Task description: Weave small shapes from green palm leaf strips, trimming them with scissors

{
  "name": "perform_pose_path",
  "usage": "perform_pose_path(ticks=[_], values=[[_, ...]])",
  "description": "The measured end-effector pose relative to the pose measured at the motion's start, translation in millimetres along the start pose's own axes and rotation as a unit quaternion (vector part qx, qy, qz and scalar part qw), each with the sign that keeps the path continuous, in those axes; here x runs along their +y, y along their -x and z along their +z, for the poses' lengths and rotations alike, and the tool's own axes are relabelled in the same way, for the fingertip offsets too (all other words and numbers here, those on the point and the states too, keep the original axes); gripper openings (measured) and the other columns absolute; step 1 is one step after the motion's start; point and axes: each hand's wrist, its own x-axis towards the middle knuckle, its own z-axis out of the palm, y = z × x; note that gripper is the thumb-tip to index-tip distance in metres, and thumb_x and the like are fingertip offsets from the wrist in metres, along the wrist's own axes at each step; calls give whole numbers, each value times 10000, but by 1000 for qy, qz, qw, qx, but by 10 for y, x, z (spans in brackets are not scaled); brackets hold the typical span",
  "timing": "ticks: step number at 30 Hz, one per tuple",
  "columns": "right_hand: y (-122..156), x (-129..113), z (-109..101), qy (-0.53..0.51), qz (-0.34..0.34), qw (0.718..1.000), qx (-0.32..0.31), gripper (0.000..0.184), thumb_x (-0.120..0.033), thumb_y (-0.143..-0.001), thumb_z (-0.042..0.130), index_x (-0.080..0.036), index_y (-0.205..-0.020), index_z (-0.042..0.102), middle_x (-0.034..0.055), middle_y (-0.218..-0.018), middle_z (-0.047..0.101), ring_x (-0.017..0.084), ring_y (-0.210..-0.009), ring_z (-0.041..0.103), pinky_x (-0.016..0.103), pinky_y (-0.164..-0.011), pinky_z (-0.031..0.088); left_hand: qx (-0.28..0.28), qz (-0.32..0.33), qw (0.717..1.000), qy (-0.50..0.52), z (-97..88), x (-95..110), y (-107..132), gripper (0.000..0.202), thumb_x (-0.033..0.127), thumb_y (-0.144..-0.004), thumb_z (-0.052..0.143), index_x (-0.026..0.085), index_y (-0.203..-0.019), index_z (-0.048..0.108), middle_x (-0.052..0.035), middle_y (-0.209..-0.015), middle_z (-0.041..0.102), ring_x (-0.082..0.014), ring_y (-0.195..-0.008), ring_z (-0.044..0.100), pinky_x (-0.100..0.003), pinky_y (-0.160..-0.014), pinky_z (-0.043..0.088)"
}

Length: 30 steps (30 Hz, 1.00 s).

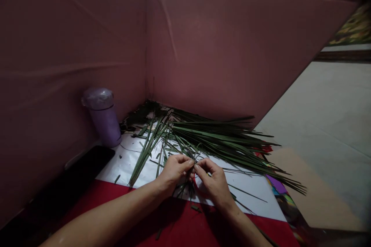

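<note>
A lilac tumbler (102, 115) stands left of centre against a pink partition (217, 46); a framed picture (348, 11) fills the upper right.

Both hands meet over the white sheet (130, 162): the left hand (174, 170) and right hand (213, 181) pinch a thin green leaf strip (193, 166) between fingertips, a pile of long leaves (220, 139) just behind, a purple cup (102, 115) by the pink wall (72, 46)

Matt green leaf strips (220, 139) lie across smooth white paper (130, 158) on red cloth (179, 224). A glossy lilac plastic tumbler (102, 117) stands against a matt pink board (226, 50).
</note>
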Motion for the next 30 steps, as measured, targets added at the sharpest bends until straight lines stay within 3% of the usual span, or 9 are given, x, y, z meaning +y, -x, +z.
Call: perform_pose_path(ticks=[7,14,22,26,30], values=[[-15,46,25,-11,1,1000,1,213,-323,-804,535,-180,-646,545,6,-616,574,150,-588,511,248,-566,391,23,0,1000,-9,38,37,26,299,350,-577,731,105,-633,570,-13,-535,575,-81,-441,503,-201,-462,391],[29,6,20,30,-46,998,17,220,-308,-831,505,-186,-650,528,-8,-620,539,140,-604,489,240,-583,374,3,-5,1000,-1,10,-10,8,318,367,-580,731,105,-629,557,17,-475,516,-82,-424,490,-212,-464,389],[35,40,1,79,-77,994,20,195,-279,-838,498,-190,-672,549,11,-660,566,151,-641,501,253,-614,369,7,4,1000,-29,23,4,1,324,385,-602,706,118,-621,524,-3,-514,548,-78,-405,473,-202,-414,356],[24,3,-15,59,-62,996,15,194,-291,-830,503,-191,-670,547,2,-639,553,145,-617,494,245,-587,372,4,24,998,-52,30,1,7,279,372,-672,652,135,-634,510,42,-431,457,-45,-342,361,-174,-347,225],[15,-9,-7,27,-41,999,12,186,-307,-821,508,-189,-686,559,8,-645,579,149,-614,511,248,-592,385,-16,30,998,-48,33,-2,16,280,390,-694,631,146,-662,498,38,-475,484,-39,-351,375,-171,-359,242]])
